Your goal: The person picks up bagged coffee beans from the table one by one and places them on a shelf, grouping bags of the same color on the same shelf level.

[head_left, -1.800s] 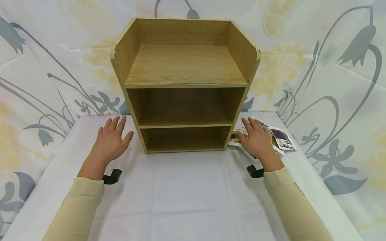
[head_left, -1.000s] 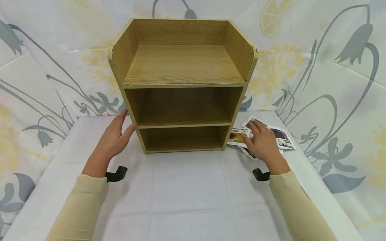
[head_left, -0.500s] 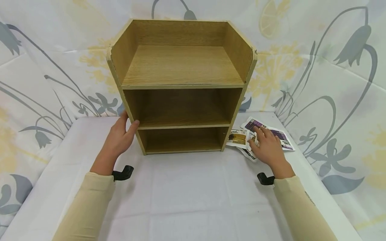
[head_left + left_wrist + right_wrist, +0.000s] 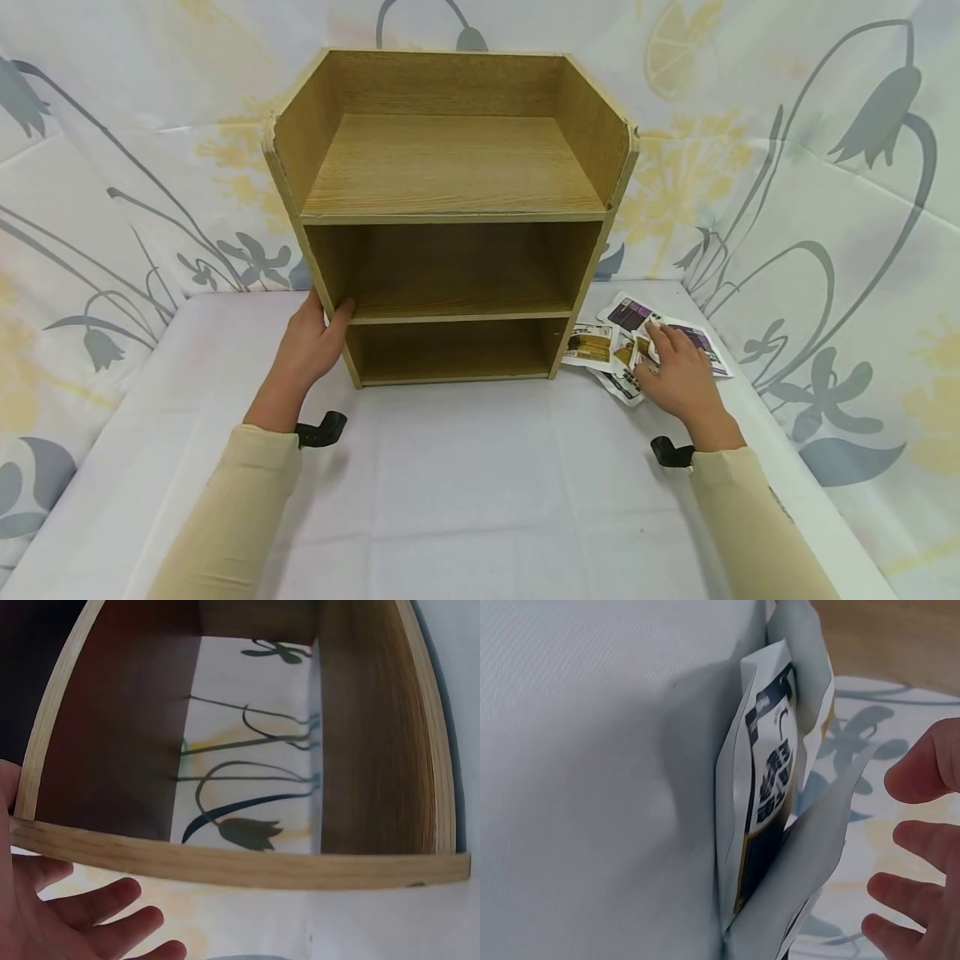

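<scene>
A wooden shelf unit [image 4: 453, 218] stands upright on the white-covered table. My left hand [image 4: 312, 337] is at its left side panel, the thumb overlapping the front edge by the middle board. In the left wrist view the fingers [image 4: 112, 900] are spread along the outside of the panel [image 4: 247, 868], with a gap between them and it. To the right of the unit lies a loose pile of flat printed pouches [image 4: 588, 343], with purple and brown labels. My right hand [image 4: 686, 379] hovers over the pile's right part, fingers loosely bent and apart from the pouch [image 4: 772, 772] in the right wrist view.
The unit has an open top tray [image 4: 457, 162] and two compartments below, with no items seen inside. Flower-patterned cloth [image 4: 810, 167] surrounds the table [image 4: 465, 467] at the back and sides. A black piece [image 4: 322, 430] is worn at each wrist.
My left hand has moved right, from beside the unit to its left panel. My right hand has drawn back and to the right over the pouches, uncovering more of them.
</scene>
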{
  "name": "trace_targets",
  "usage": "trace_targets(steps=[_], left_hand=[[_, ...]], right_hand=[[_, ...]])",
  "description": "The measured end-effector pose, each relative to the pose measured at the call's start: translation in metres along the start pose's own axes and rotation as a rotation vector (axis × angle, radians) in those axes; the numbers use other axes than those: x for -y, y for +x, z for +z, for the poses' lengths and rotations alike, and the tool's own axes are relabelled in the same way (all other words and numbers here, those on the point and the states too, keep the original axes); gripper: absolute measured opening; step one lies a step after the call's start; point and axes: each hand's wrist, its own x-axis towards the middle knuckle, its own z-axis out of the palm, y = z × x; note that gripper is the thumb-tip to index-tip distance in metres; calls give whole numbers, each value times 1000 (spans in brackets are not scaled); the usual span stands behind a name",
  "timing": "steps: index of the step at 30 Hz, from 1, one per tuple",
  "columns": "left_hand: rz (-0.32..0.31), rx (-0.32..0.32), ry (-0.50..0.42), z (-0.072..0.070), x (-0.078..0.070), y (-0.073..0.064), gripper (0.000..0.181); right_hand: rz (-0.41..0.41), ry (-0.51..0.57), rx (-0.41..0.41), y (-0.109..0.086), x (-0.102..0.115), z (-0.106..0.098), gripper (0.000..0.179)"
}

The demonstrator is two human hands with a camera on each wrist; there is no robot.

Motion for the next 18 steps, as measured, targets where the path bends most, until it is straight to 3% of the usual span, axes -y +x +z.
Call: trace_targets(steps=[10, 18], left_hand=[[-102, 56, -148, 4, 0, 2, 70], [-89, 66, -187, 8, 0, 2, 69]], right_hand=[[3, -25, -21, 0, -17, 2, 65], [20, -27, -15, -1, -29, 5, 67]])
